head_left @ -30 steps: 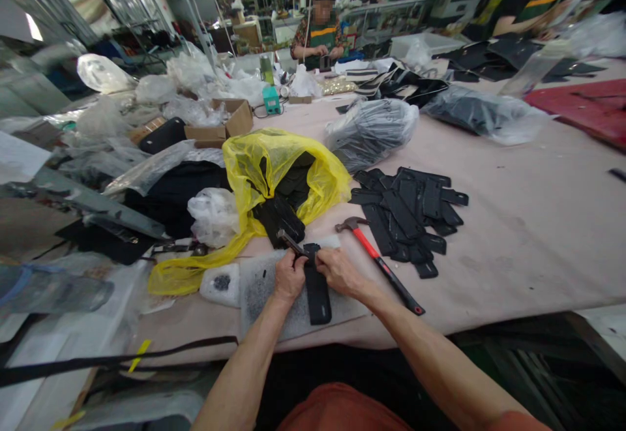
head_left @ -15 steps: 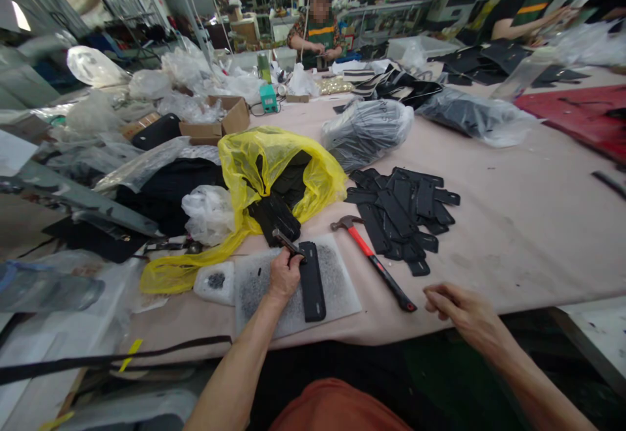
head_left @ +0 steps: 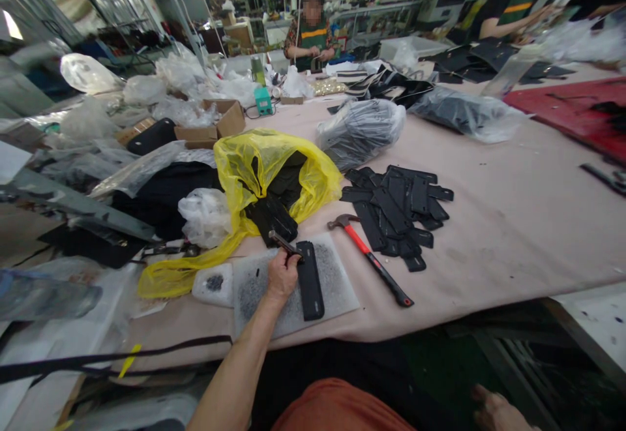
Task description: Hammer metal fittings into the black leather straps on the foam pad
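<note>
My left hand (head_left: 283,274) is closed around a metal punch (head_left: 280,243), a short rod held tilted. Beside its fingertips lies a long black strap piece (head_left: 312,287) with small slots near its ends, on a pale cutting board (head_left: 337,271) speckled with black bits. My right hand (head_left: 496,408) is low at the bottom right, below the table edge and blurred, so its fingers cannot be made out. A claw hammer (head_left: 374,261) with a red and black handle rests on the table, right of the board.
Similar black pieces (head_left: 398,206) are heaped beyond the hammer. A yellow plastic bag (head_left: 229,163) holding black pieces lies open behind the board. Further back are a clear bag of dark goods (head_left: 362,131) and a cardboard box (head_left: 229,121). A person (head_left: 313,33) works across the table.
My right hand has moved from beside the hammer's handle end down and right, below the table edge. My left hand keeps the punch by the black piece. The view has shifted slightly.
</note>
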Demonstrator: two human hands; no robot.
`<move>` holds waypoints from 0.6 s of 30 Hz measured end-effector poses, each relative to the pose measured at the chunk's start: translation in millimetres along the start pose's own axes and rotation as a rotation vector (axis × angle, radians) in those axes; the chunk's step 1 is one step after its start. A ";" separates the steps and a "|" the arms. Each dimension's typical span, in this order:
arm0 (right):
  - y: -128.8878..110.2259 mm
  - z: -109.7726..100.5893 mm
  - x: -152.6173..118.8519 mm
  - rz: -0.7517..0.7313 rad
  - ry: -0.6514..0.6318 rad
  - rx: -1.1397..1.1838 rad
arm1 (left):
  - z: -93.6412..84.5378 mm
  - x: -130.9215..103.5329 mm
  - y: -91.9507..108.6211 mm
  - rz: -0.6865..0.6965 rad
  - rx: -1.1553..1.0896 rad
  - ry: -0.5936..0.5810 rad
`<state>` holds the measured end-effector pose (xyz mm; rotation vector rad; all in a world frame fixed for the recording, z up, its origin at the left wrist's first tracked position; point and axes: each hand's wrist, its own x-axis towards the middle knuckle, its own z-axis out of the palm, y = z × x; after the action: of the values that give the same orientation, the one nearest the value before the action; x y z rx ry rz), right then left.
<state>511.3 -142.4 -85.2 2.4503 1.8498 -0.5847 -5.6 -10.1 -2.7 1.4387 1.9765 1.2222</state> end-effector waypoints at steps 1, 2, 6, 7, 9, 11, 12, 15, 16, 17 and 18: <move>1.3 3.1 2.3 -0.018 -0.022 0.002 | 0.0 -0.1 0.1 -0.003 -0.005 0.001; -0.8 4.2 4.3 -0.042 -0.053 0.012 | 0.0 -0.2 0.0 -0.005 -0.011 0.000; -43.0 -6.3 3.7 -0.161 -0.108 0.002 | -0.1 -0.5 0.0 -0.002 -0.029 -0.004; -60.7 -11.8 1.1 -0.206 -0.068 -0.018 | -0.3 -0.5 0.2 -0.002 -0.027 -0.004; -101.6 -25.2 -6.6 -0.310 0.092 -0.042 | -0.9 -0.6 1.0 -0.003 -0.022 -0.005; -147.6 -40.3 -16.1 -0.531 0.215 0.071 | -1.4 -0.4 2.0 0.002 -0.024 -0.005; -171.7 -47.5 -20.8 -0.646 0.249 0.136 | -1.6 -0.3 2.4 0.006 -0.025 -0.005; -243.4 -62.6 -31.8 -0.905 0.226 0.185 | -1.5 0.2 2.5 0.008 -0.018 -0.005; -265.3 -64.2 -33.7 -0.960 0.174 0.154 | -1.3 0.3 2.2 0.006 -0.019 -0.003; -285.3 -63.9 -34.5 -1.001 0.123 0.119 | -1.1 0.3 1.8 0.005 -0.025 -0.001; -302.9 -61.9 -34.2 -1.027 0.078 0.082 | -0.9 0.1 1.4 0.006 -0.033 0.000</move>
<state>239.0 -68.8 45.9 1.3753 3.0792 -0.5546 -5.5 -10.3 -1.1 1.4300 1.9440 1.2522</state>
